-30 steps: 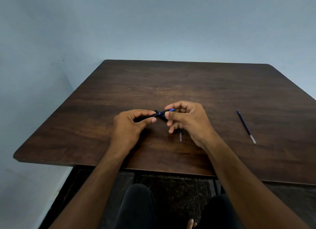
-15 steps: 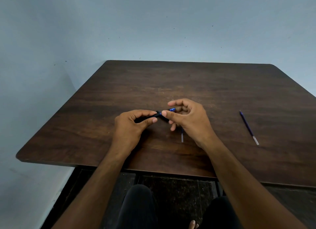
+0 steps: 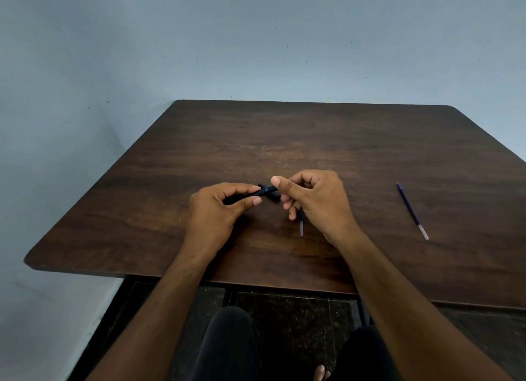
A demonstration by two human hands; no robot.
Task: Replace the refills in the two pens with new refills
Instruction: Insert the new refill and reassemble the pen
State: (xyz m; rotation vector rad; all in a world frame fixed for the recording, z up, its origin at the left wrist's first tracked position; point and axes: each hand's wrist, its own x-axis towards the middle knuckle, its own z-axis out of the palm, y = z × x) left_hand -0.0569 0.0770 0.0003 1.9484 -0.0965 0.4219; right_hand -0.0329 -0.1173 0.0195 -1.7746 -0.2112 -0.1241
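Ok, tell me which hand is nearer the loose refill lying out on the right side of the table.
Right. The right hand is at mid-table, well short of the loose refill; the left hand is farther away, beyond the pen both hands grip.

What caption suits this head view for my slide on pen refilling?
Both hands, left hand and right hand, grip a dark pen above the table.

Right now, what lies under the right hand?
Under the right hand a thin refill pokes out toward the table's near edge, its pale end showing. Its upper part is covered by the hand.
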